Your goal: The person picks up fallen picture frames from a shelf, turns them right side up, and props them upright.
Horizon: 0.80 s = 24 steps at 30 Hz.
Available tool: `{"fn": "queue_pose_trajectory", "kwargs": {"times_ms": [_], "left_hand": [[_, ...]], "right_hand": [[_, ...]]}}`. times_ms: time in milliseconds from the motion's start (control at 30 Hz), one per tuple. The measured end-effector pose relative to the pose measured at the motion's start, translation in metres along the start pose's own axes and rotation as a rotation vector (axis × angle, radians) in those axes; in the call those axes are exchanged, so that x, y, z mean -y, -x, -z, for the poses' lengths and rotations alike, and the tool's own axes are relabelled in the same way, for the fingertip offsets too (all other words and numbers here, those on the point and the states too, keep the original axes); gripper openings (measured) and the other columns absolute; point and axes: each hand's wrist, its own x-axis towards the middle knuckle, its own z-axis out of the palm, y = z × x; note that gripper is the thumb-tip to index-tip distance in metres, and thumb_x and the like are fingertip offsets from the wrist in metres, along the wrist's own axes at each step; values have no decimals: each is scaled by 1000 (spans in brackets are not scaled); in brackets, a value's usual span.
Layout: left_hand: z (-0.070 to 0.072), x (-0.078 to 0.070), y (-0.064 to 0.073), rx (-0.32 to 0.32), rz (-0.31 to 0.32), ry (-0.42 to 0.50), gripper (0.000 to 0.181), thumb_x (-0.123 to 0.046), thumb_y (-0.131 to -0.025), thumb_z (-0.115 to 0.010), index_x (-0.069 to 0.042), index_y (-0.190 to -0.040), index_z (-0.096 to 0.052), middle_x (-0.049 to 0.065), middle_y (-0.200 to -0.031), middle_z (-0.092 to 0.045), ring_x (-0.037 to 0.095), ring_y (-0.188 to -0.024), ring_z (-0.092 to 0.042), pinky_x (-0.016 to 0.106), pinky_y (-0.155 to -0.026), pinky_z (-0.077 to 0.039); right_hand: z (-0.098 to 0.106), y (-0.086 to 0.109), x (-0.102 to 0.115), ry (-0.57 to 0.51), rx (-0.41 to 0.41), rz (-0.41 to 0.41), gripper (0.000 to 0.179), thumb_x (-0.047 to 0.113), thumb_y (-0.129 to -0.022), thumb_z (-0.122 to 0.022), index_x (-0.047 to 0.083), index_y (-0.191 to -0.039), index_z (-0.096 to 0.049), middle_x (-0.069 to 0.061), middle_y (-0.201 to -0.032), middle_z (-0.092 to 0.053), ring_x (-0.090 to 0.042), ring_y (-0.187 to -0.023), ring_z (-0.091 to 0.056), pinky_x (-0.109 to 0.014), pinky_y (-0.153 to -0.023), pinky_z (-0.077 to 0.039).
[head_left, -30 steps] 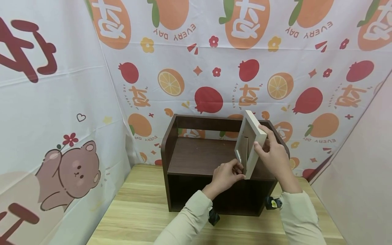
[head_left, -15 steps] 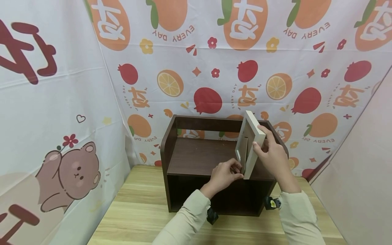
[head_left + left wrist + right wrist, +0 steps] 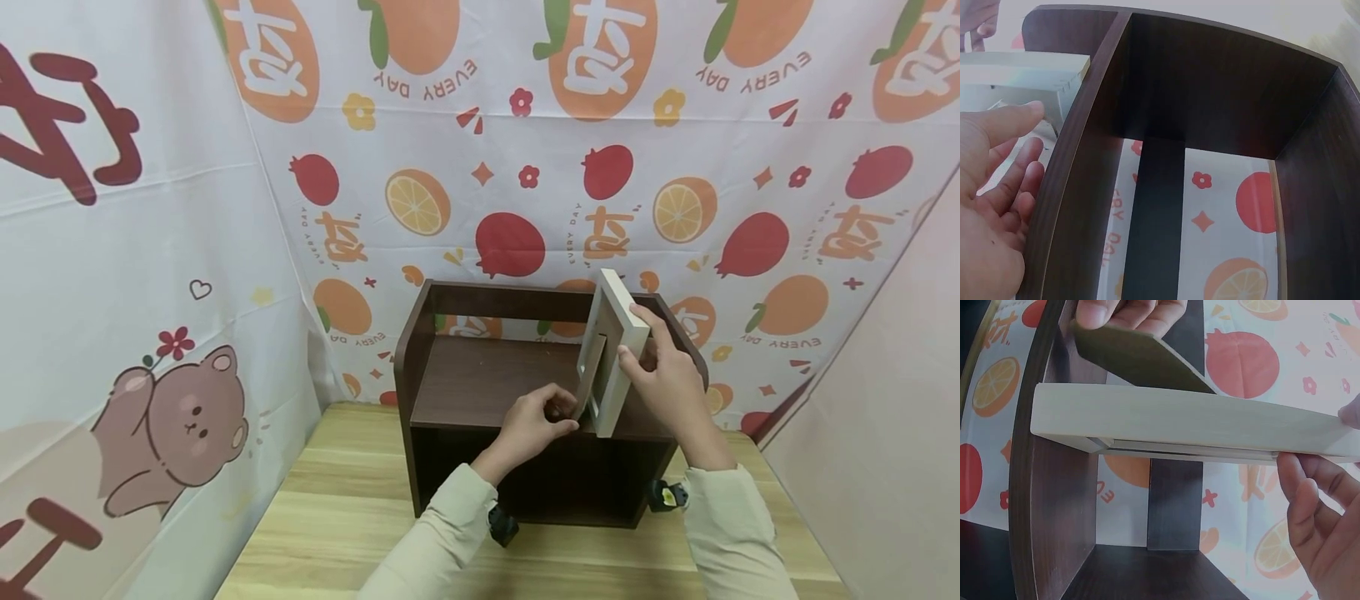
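Observation:
A cream picture frame point(image 3: 615, 398) stands tilted over the right part of the shelf unit's upper board, its back turned to the left. My right hand point(image 3: 670, 390) grips its upper right edge; in the right wrist view that hand's fingertips point(image 3: 1288, 469) press the frame's edge. My left hand point(image 3: 527, 425) pinches the lower end of the brown stand leg point(image 3: 590, 375), which angles out from the frame's back. From the right wrist view, the leg point(image 3: 1141, 359) shows clearly apart from the frame at its held end.
The dark brown shelf unit point(image 3: 480, 379) has raised side walls, a back rail and a deep lower compartment. It stands on a light wood-grain table point(image 3: 337, 492). Fruit-printed cloth point(image 3: 450, 142) hangs behind, and a bear-printed cloth point(image 3: 180, 417) hangs at the left.
My left hand has moved left, drawing the stand leg outward from the frame's back. The right hand and the frame stay nearly in place.

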Motion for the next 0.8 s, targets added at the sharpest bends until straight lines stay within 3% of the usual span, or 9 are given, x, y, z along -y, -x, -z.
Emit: {"fn": "queue_pose_trajectory", "kwargs": {"times_ms": [300,567,800], "left_hand": [[15,6,5,17,-18,80,21,-19,-88,-72,-21,-108,-67,-3,-105,-68,12,-93,-61,26,-79,-50],[29,15,5,31,-15,145,22,-17,-88,-71,-18,-109,-69,2,-106,-69,15,-94,-62,24,-75,-51],[41,21,6,34,4,158,21,-17,-88,-71,-18,-109,-69,3,-106,-69,15,-93,-61,25,-72,-51]], "right_hand": [[-2,-1,4,3,0,29,59,30,-96,-55,32,-149,-29,-14,-86,-67,-20,-63,-57,-31,-55,-41],[-5,-3,7,40,1,55,60,31,-96,-57,32,-149,-29,-7,-67,-49,-14,-50,-39,-30,-46,-31],[-7,-5,14,84,30,75,60,29,-95,-61,31,-147,-32,-4,-66,-44,-14,-48,-34,-28,-44,-28]]}}
